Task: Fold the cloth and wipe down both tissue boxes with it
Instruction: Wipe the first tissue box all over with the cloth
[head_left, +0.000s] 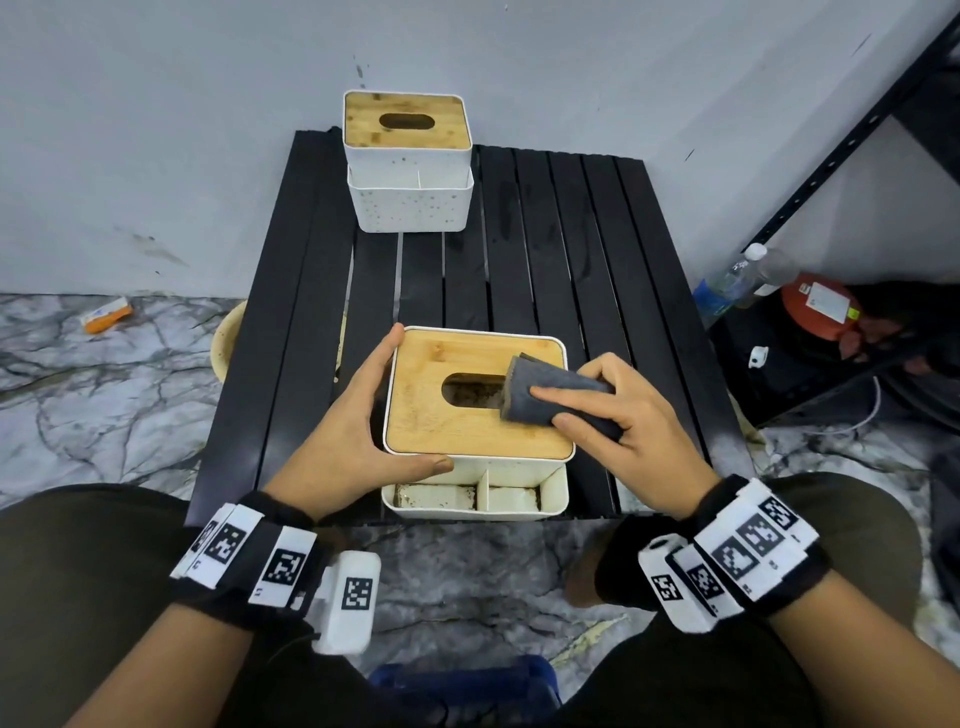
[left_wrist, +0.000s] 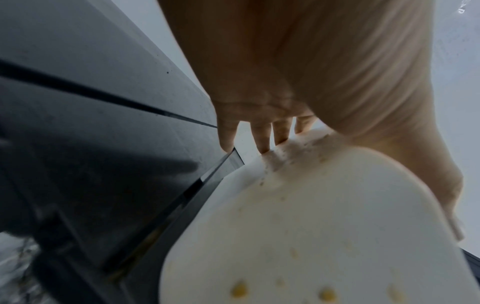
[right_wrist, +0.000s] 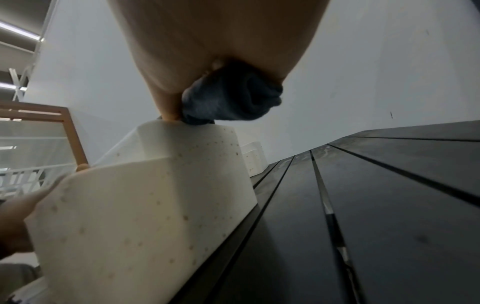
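Note:
The near tissue box (head_left: 467, 415), white with a bamboo lid, stands at the front edge of the table. My right hand (head_left: 618, 410) grips a folded grey cloth (head_left: 540, 397) and holds it on the lid's right half, beside the oval slot. My left hand (head_left: 363, 410) rests against the box's left side with straight fingers, its thumb along the front rim. The left wrist view shows those fingers (left_wrist: 262, 135) flat on the spotted white wall (left_wrist: 324, 226). In the right wrist view the cloth (right_wrist: 233, 98) bulges from my hand above the box (right_wrist: 155, 205). The far tissue box (head_left: 408, 156) stands at the table's back edge.
The black slatted table (head_left: 571, 234) stands against a grey wall. A dark metal shelf (head_left: 841, 150) rises at the right, with bottles (head_left: 727, 286) and a red container (head_left: 815, 306) under it. A beige bowl (head_left: 223, 343) sits on the marble floor at the table's left.

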